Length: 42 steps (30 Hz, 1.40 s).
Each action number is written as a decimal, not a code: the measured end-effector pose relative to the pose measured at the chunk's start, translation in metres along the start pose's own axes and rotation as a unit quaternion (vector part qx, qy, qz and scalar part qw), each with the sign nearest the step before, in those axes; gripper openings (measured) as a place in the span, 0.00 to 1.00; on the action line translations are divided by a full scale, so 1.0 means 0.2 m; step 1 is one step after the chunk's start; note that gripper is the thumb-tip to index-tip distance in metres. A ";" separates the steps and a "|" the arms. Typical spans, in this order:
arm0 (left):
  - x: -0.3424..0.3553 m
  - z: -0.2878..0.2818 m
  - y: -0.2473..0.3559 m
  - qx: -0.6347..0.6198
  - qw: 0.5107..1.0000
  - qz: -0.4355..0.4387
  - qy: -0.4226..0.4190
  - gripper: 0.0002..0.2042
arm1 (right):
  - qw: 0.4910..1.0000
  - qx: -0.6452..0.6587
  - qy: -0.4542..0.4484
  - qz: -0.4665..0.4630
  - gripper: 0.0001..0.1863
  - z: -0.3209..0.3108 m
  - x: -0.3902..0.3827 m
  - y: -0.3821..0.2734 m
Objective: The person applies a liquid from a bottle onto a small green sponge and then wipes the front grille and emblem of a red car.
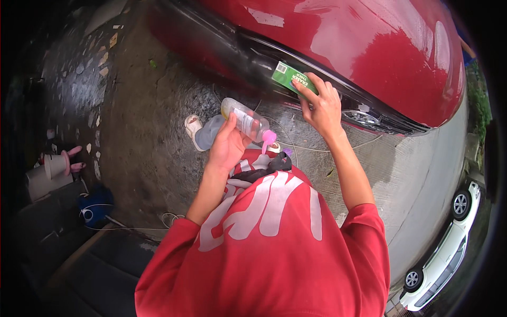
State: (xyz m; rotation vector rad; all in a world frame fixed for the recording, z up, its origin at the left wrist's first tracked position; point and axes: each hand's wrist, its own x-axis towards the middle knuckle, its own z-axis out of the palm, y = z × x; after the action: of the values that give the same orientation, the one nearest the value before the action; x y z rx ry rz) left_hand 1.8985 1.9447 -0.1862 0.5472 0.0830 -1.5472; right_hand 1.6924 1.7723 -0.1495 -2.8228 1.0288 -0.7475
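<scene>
My left hand [228,147] is wrapped round a clear plastic bottle [248,119] with a white label and a pink nozzle cap [269,138]. The bottle is tipped, its nozzle end lower right, and a little yellowish liquid shows near its base. With my right hand [323,107] I grip a small green box-shaped block [285,77] with white print, fingers over its right end. It is in front of the black front trim of a red car [364,58]; whether it touches the car I cannot tell.
Wet concrete floor [153,116] lies around my feet, and a thin hose [359,145] trails across it. At left are a white bucket [55,165] with pink gloves and a blue container [97,205]. A white car [441,253] stands at far right.
</scene>
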 end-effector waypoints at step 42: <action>-0.01 0.10 0.10 0.046 0.999 -0.021 0.014 0.15 | 0.963 0.111 0.111 0.218 0.19 0.20 0.30 -0.45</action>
State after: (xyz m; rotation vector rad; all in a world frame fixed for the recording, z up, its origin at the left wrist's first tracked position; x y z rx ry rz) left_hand 1.9114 1.9373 -0.1632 0.6435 0.0450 -1.5913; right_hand 1.8033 1.8006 -0.1414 -2.2427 1.4300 -1.0573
